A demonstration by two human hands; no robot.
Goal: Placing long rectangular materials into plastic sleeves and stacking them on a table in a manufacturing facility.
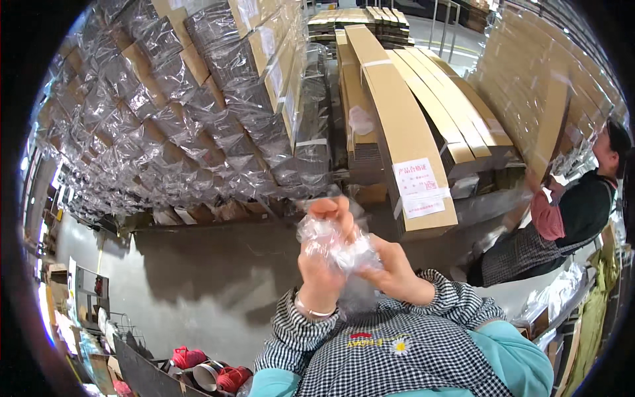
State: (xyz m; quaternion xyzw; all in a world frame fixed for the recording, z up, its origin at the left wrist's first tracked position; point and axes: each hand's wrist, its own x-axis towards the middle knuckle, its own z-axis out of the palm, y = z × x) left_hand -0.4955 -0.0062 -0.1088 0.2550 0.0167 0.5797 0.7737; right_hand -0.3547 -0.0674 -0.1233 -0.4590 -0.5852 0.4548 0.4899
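Observation:
A crumpled piece of clear plastic film (350, 255) is bunched up in front of my chest, and part of it hangs down toward my apron. My left hand (319, 268) has its fingers curled around the film; a pale bangle shows at that wrist. From the other side my right hand (397, 272) pinches the same film, its fingertips partly hidden by the plastic. Just beyond my hands lies the near end of a long brown cardboard box (397, 119) with a white label (421, 187) on it.
Film-wrapped long packages (165, 99) are piled high at the left. More long cartons (450, 99) lie stacked ahead on the right. A co-worker (549, 212) stands at the right, beside wrapped cartons. Red twine balls (188, 357) sit at the lower left.

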